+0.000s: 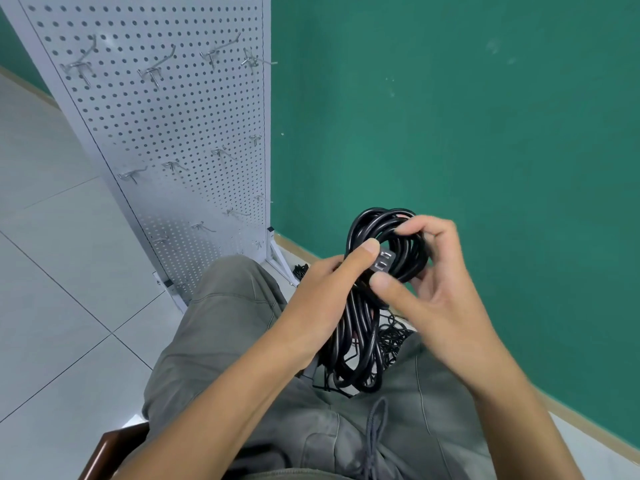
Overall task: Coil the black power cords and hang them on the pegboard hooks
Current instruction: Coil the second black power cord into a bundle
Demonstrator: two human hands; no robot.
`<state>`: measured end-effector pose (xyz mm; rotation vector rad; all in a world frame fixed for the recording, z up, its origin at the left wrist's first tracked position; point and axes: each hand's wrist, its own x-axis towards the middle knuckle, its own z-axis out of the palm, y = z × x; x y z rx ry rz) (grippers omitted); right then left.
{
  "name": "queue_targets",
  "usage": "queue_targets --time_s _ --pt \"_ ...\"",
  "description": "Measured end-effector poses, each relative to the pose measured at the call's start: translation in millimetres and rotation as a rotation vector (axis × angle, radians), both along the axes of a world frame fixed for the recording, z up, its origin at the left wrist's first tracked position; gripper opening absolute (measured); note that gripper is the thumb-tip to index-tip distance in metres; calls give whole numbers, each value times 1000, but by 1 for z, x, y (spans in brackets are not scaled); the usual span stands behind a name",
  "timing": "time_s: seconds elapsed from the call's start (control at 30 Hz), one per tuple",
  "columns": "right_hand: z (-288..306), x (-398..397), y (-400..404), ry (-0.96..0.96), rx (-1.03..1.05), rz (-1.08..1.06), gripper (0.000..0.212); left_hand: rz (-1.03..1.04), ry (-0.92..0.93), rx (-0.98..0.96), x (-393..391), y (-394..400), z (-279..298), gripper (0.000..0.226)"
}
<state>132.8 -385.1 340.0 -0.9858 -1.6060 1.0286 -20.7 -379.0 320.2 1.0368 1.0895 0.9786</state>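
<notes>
A coiled black power cord point(360, 327) hangs between my hands above my lap. My left hand point(325, 292) grips the bundle at its middle, thumb beside the plug point(382, 263), whose metal prongs face me. My right hand point(433, 271) curls its fingers round the coil's upper loop, thumb pressing below the plug. The white pegboard point(166, 133) stands upright at the left, and all its metal hooks point(152, 72) carry nothing.
More loose black cords point(394, 336) lie tangled on the floor below my hands, and a few point(300, 270) by the pegboard's foot. A green wall point(450, 116) rises at the right. Pale floor tiles point(52, 271) spread to the left. A brown chair edge point(110, 448) shows by my leg.
</notes>
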Motion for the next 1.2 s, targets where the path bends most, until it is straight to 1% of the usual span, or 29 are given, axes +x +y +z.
queue_targets --time_s 0.03,0.1,0.13,0.2,0.27,0.33,0.43,0.5,0.57,0.63,0.73,0.83,0.87,0.93,1.0,1.1,1.13,1.2 --pt "-2 -2 -2 -103 64 -47 40 15 9 20 0 0 -1 49" --pt "-6 -6 -4 -289 186 -220 30 56 12 35 0 0 -2 47" --pt "-7 -7 -4 -374 237 -304 28 73 19 44 -1 0 -1 47" --pt "-7 -9 -4 -511 309 -395 34 75 49 78 -3 -1 -2 51" --pt "-7 -9 -4 -609 329 -416 34 85 93 112 -4 -1 -1 57" --pt "-5 -8 -2 -673 303 -422 32 89 161 158 -5 1 -3 63" --pt "0 -8 0 -753 281 -385 31 85 209 204 -4 1 -5 69" --pt "-1 -10 1 -832 313 -359 28 85 230 210 -3 3 -9 75" --pt "-4 -11 0 -900 364 -364 29 93 252 212 -4 5 -10 72" --pt "-6 -10 2 -878 407 -366 28 75 232 181 -4 7 -11 65" --pt "-8 -7 2 -742 436 -344 24 13 154 115 -3 9 -9 56" --pt "-12 -6 2 -674 436 -316 23 -8 154 80 -1 13 -13 38" --pt "-15 -5 3 -659 445 -309 24 -9 169 79 0 14 -15 37" --pt "-19 -5 8 -619 455 -309 26 11 186 99 5 17 -18 44" --pt "-18 -2 15 -607 476 -357 22 33 204 135 13 19 -24 58" --pt "-8 4 27 -672 430 -459 13 -36 274 141 21 24 -24 93" --pt "-7 6 31 -684 400 -484 13 -59 303 135 22 26 -24 98" --pt "-9 11 40 -646 327 -524 15 -119 348 119 21 30 -21 95"
